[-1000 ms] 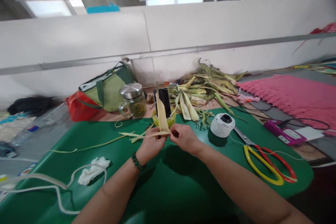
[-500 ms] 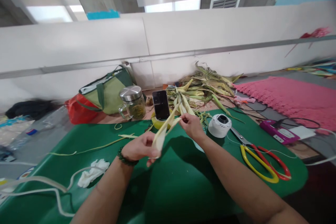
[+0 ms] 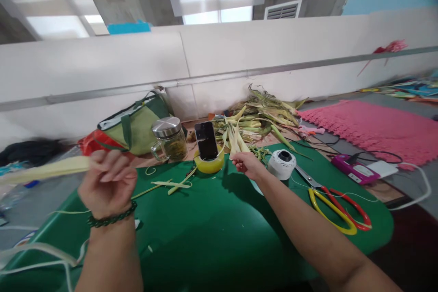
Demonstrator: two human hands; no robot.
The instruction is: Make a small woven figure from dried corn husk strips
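Observation:
My left hand (image 3: 108, 181), with a dark bead bracelet on its wrist, is raised at the left and grips a long pale husk strip (image 3: 44, 170) that points left and is blurred. My right hand (image 3: 247, 163) is stretched out over the green mat (image 3: 212, 232) and pinches another pale husk piece (image 3: 235, 141) that stands upright. It is close to the pile of corn husks (image 3: 263, 116) and the white thread spool (image 3: 282, 163).
A phone (image 3: 205, 140) stands in a yellow holder (image 3: 209, 164). A glass jar (image 3: 170, 139) and a green bag (image 3: 137, 121) are behind the mat. Yellow and red scissors (image 3: 337, 207) lie at the right, loose husk strips (image 3: 173, 185) on the mat, a pink mat (image 3: 372, 125) far right.
The husk has come apart into two pieces. My left hand swung up and left with a long strip, and my right hand moved forward toward the husk pile with the other.

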